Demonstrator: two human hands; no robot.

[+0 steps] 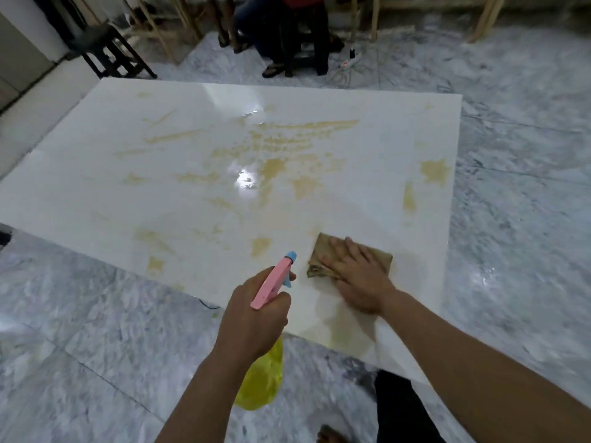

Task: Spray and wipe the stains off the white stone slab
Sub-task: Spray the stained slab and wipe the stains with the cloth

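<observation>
Nearest us, our left hand (252, 314) grips the spray bottle (271, 282), nozzle toward the slab (128, 174). Just beyond, our right hand (355, 276) presses flat on the cloth (323, 251) at the near edge. We judge wiping is underway; next, the yellow stains (281, 148) farther across need spraying.

A big white stone slab (198, 161) lies flat on the floor, smeared with yellowish stains (281, 148). A folded brown cloth (323, 251) rests near its front edge, beside a pink-topped yellow spray bottle (271, 282).
</observation>
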